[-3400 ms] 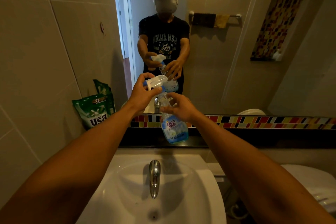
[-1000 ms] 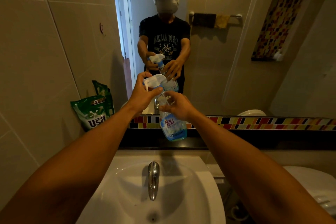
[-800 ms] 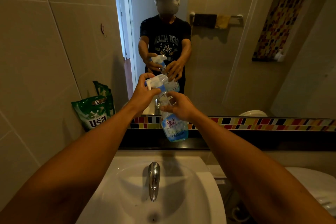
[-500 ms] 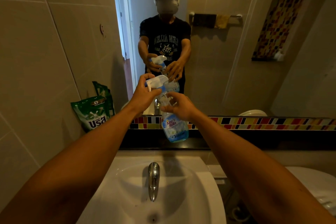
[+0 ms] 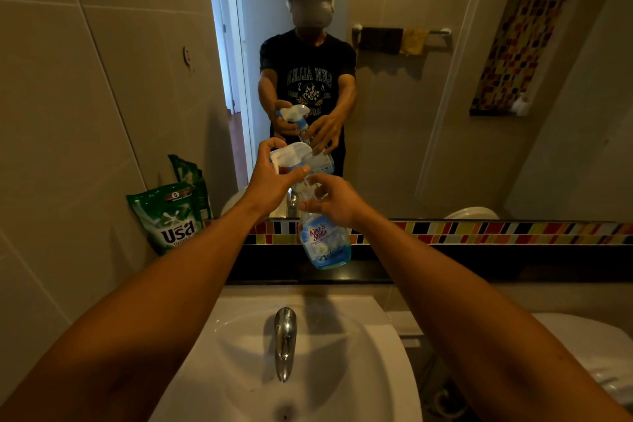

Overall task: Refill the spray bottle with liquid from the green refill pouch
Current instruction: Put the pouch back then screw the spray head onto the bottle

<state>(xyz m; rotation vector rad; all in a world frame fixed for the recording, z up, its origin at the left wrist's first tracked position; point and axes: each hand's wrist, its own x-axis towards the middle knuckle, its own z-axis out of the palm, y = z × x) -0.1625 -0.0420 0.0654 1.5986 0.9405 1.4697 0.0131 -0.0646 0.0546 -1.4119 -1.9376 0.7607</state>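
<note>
I hold a clear spray bottle (image 5: 324, 243) with a blue label in the air above the black ledge, in front of the mirror. My right hand (image 5: 334, 204) grips its neck and shoulder. My left hand (image 5: 274, 181) is closed around the white and blue trigger head (image 5: 291, 156) at the top. Whether the head is still joined to the neck is hidden by my fingers. A little blue liquid lies in the bottle's bottom. The green refill pouch (image 5: 169, 216) leans upright against the left wall on the ledge, apart from both hands.
A white basin (image 5: 370, 370) with a chrome tap (image 5: 284, 343) lies directly below the bottle. A black ledge (image 5: 445, 271) with a coloured tile strip runs under the mirror. A white toilet (image 5: 596, 353) stands at the lower right. Tiled wall closes the left side.
My left hand has shifted its grip slightly on the trigger head, as if turning it. The bottle has stayed at about the same place above the ledge. The pouch has not moved.
</note>
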